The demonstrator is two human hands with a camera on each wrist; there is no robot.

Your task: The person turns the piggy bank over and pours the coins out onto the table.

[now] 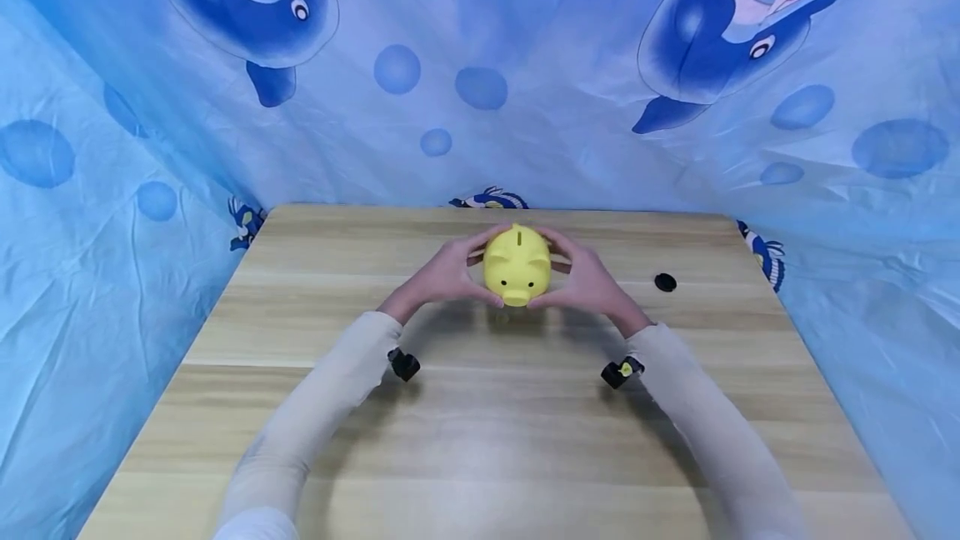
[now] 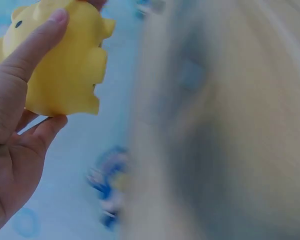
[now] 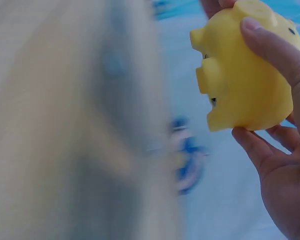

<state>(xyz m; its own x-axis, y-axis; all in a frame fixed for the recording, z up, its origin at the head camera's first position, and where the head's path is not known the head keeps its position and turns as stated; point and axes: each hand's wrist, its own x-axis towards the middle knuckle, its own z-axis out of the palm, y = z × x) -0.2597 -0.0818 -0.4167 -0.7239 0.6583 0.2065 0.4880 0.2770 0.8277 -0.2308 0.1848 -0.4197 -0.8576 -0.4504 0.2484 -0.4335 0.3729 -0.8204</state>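
Head view shows your left hand (image 1: 444, 275) and right hand (image 1: 591, 280) gripping a yellow piggy bank (image 1: 517, 261) between them, thumbs near its snout, fingers around its far side. Your hands hold it above the wood-grain tabletop (image 1: 465, 440), coin slot up, snout facing you. Right of your right hand, well apart, lies a small black disc (image 1: 665, 282).

I have two hands, one left hand (image 1: 448, 275) and one right hand (image 1: 591, 278), two pale sleeves (image 1: 322, 394) and two small black wrist devices (image 1: 405, 365). There is one yellow piggy bank (image 1: 517, 263), one black disc (image 1: 665, 282) and one worktop (image 1: 480, 440). The blue backdrop (image 1: 555, 157) shows two large dolphins (image 1: 251, 11), nine round spots (image 1: 397, 69) and three partly hidden smaller figures (image 1: 763, 255).
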